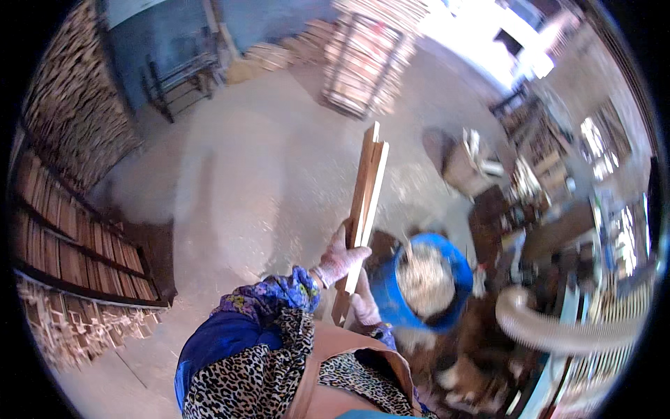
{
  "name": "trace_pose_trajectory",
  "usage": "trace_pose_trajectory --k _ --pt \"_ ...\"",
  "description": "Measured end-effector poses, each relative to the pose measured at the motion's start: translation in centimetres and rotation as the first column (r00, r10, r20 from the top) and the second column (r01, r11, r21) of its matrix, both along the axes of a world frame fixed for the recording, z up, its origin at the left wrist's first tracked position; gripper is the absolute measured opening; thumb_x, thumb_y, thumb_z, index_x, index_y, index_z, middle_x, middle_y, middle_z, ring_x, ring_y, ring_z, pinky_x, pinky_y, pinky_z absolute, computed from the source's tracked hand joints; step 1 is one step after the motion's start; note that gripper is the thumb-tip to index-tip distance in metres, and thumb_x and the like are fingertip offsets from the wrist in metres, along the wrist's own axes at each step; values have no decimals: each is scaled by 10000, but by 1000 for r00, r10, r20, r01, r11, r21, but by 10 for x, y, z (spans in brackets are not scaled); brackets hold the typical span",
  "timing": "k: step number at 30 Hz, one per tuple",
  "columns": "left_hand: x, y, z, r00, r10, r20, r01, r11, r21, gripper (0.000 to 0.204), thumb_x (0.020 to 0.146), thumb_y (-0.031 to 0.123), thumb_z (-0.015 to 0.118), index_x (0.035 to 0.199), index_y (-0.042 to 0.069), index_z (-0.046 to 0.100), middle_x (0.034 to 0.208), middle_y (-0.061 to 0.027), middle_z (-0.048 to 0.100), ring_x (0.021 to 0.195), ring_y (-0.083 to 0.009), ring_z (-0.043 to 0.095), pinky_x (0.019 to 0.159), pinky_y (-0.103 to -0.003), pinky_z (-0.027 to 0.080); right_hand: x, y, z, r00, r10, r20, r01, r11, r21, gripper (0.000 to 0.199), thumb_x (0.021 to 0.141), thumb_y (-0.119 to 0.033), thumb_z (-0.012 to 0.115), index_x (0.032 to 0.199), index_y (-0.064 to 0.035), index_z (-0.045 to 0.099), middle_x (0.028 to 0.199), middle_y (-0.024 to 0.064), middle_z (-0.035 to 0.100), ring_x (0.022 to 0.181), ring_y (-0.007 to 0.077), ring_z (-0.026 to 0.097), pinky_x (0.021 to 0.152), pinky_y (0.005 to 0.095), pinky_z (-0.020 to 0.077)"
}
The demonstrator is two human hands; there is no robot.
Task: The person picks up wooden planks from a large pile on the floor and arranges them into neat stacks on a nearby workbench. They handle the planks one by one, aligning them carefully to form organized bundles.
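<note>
Two long wooden strips [364,188] lie together in my gloved hands, pointing away from my body across the middle of the view. My left hand [337,257] is wrapped round them from the left side, thumb across the top. Nearer to me, my right hand [363,302] grips the same strips from the right, its fingers partly hidden by the wood. Just right of my hands stands a blue barrel [393,302] filled with pale wood shavings [426,283].
Stacked wood strips fill a rack [84,237] at the left. A loaded wood cart [366,66] stands ahead. To the right are a bin with offcuts [467,167] and a ribbed hose [558,332]. Shavings speckle the floor [237,188].
</note>
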State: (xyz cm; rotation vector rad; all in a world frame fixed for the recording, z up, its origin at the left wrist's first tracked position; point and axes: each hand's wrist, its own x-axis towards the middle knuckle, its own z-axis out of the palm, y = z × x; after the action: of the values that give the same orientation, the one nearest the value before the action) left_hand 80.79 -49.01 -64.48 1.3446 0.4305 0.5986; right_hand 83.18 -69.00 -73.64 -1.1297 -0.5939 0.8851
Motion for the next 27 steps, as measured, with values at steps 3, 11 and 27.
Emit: trace_pose_trajectory --k 3,11,27 --pt "-8 111 -39 985 167 -53 -156 974 163 1019 782 268 867 1619 64 321 1471 -246 497 1374 -384 527 1129 -479 471 14 149 14 972 233 -8 -233 968 -95 1073 918 -212 816 1719 -115 108 1453 76 538 1280 190 550 1073 356 465" --pt "-3 316 -32 926 369 -77 -367 929 37 1016 813 278 835 1641 105 272 1397 -227 507 1292 -367 544 1089 -494 492 72 380 25 859 503 -95 -512 849 -129 1058 913 -101 810 1717 -120 124 1402 35 567 1186 131 564 978 313 507" --pt "90 758 -73 580 815 -21 -712 494 -499 759 881 -38 725 1496 144 320 1024 -24 574 828 -166 614 676 -319 575 227 896 118 21 934 357 -457 327 -827 1073 868 -346 746 1716 -139 121 1524 273 553 1391 428 556 1103 481 480"
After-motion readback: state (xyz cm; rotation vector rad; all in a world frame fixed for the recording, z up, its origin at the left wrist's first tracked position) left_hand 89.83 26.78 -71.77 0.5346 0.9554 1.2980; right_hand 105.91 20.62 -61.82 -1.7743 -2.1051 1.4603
